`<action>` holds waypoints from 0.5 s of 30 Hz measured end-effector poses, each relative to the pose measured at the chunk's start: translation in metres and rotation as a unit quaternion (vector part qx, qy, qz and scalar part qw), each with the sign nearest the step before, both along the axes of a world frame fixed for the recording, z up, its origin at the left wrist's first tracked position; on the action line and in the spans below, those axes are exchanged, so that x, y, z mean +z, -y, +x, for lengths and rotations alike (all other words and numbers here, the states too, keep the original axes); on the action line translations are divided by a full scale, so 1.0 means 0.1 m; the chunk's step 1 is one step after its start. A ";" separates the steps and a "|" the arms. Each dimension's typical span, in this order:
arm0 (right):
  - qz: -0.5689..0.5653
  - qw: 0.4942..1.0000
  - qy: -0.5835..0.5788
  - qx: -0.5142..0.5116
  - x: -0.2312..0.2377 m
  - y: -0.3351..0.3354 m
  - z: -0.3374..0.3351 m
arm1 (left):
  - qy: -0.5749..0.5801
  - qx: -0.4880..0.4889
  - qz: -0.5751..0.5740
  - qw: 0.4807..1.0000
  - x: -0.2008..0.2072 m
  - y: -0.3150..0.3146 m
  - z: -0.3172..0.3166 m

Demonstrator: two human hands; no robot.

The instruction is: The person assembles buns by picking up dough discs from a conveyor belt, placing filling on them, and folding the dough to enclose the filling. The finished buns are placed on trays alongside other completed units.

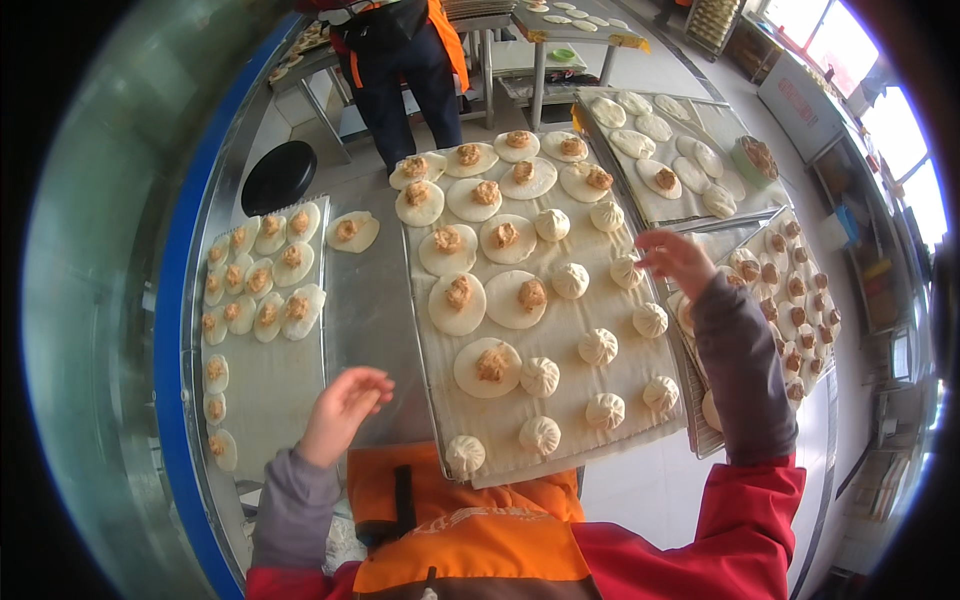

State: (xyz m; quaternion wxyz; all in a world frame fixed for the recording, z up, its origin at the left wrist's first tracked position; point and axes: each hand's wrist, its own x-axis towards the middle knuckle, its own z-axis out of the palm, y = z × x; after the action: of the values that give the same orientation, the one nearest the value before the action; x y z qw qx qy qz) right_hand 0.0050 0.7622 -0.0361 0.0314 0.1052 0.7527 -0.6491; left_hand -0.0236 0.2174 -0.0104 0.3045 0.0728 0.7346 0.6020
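Observation:
My right hand [678, 262] is at the far right edge of the middle tray, its fingers apart and its fingertips beside a pleated bun [627, 271] that sits on the tray cloth. Whether they touch it is unclear. My left hand [348, 405] hovers left of the tray's near part, fingers loosely bent, with nothing in it. On the cloth-lined tray [565, 345], several closed buns stand along the right and near sides. Flat dough rounds topped with filling, such as the dough wrapper [488, 367], lie at the left and far end.
A left tray [270, 385] bears more filled rounds. Bare and filled dough pieces lie on a far-right tray [650, 205] beside a filling bowl [755, 160]. Another loaded tray [790, 310] is at right. A black stool [279, 177] and a person [400, 75] are beyond.

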 end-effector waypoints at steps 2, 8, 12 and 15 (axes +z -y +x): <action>0.054 0.996 -0.007 0.065 0.17 0.36 0.24 | -0.047 -0.038 0.007 0.998 -0.09 -0.23 -0.20; 0.075 0.987 -0.013 0.138 0.44 1.04 0.54 | -0.275 -0.030 -0.102 0.955 -0.65 -1.05 -0.99; 0.067 0.984 -0.001 0.164 0.52 1.42 0.70 | -0.381 0.007 -0.249 0.890 -0.83 -1.35 -1.03; 0.100 0.980 -0.008 0.172 0.56 1.61 0.90 | -0.494 0.045 -0.195 0.846 -0.75 -1.38 -0.84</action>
State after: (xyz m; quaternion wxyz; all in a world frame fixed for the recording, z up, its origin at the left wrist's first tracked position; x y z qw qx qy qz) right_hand 0.0947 0.6009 0.0203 0.1257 -0.0287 0.8212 -0.5559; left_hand -0.1077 0.3554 -0.0850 -0.1177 0.2663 0.8928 0.3437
